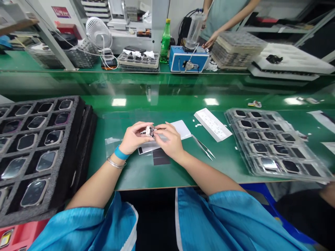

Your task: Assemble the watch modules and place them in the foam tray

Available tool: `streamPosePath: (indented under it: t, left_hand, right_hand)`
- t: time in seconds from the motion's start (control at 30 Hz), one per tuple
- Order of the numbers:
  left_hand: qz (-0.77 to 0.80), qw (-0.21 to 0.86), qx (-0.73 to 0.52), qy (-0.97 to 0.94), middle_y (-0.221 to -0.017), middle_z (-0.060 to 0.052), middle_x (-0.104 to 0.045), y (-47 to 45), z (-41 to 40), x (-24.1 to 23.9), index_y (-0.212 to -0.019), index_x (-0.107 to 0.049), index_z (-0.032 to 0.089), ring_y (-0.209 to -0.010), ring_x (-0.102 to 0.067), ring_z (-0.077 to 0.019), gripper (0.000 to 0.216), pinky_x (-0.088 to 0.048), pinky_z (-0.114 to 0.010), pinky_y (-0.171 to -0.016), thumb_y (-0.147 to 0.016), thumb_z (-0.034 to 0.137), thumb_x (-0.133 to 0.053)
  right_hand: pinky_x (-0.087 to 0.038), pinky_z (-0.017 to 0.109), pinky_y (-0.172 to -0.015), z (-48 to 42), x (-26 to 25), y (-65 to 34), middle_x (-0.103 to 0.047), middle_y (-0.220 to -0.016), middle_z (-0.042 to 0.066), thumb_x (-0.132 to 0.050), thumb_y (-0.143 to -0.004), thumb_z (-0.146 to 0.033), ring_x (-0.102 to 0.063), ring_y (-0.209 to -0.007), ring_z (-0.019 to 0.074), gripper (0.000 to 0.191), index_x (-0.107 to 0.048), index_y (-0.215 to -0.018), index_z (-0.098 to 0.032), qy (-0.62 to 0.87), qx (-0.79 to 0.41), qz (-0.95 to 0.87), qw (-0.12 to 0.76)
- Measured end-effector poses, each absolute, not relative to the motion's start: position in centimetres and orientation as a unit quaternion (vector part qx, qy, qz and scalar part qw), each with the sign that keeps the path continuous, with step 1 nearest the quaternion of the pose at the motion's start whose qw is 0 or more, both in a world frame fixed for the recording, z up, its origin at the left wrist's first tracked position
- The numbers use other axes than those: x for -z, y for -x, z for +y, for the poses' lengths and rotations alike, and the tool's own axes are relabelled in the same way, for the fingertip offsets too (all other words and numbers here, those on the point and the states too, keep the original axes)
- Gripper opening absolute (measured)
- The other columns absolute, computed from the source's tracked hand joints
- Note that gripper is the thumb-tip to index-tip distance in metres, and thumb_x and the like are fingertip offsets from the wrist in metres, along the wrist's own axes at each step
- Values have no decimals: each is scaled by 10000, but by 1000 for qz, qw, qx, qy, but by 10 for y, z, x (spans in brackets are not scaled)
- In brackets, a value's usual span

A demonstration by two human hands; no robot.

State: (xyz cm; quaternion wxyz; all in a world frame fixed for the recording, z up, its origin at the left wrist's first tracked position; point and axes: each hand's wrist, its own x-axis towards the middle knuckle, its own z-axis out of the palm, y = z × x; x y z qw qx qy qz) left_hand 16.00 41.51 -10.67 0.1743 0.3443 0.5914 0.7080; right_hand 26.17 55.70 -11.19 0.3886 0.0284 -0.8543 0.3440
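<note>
Over the middle of the bench, my left hand (133, 138) pinches a small white-and-dark part (150, 131) between thumb and fingers. My right hand (170, 140) meets it from the other side, its fingertips closed on the part's edge. The part is too small to make out its exact kind. Beneath the hands lie a white sheet (182, 129) and a dark square film (161, 157). Metal tweezers (202, 146) rest to the right of my right hand. Beyond them is a shallow white box (213, 124) with small bits inside.
On the left, a grey foam tray (75, 115) holds several smartwatches. A clear plastic tray (246, 153) on the right holds several dark-screened watches. Behind the bench stand a white fan (98, 33), a green bottle (165, 42) and a blue machine (188, 60), where another person's hand (210, 40) rests.
</note>
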Motion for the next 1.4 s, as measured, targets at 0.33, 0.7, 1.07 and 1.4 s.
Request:
streamPosePath:
  t: [0.33,0.7,1.07,1.4]
  left_hand:
    - [585,148,-725,-332,-939,-50,-666,-166,417,105,-945,-736,206,-880,-673,-207,521,-588,-365,-795,-464,248,-930]
    - [584,141,-735,-314,-955,-51,-666,-168,419,107,-950,-721,199,-883,-667,-203,525,-574,-373,-814,-472,269,-928]
    - [601,138,-732,-290,-956,-52,-673,-171,423,113,-973,-719,194,-896,-667,-213,526,-556,-397,-863,-495,284,-917]
    - [494,280,-798,-202,-1031,-38,-704,-167,420,112,-1138,-628,256,-917,-691,-187,587,-580,-335,-818,-604,238,-870]
  right_hand:
    - [-401,494,-1106,558,111,-263,-728,-981,8,-624,-868,-272,-690,-932,183,109,-727,-843,-294,-20,-368,-856,363]
    - [-424,484,-1102,558,112,-262,-722,-1014,19,-620,-864,-248,-690,-953,185,121,-734,-870,-288,-21,-403,-844,354]
    - [-264,563,-1195,559,115,-260,-725,-950,5,-568,-837,-192,-678,-879,181,127,-659,-789,-266,-48,-300,-884,357]
    - [-401,470,-1071,666,71,-275,-711,-965,66,-521,-845,-205,-642,-975,229,158,-675,-805,-201,199,-192,-898,342]
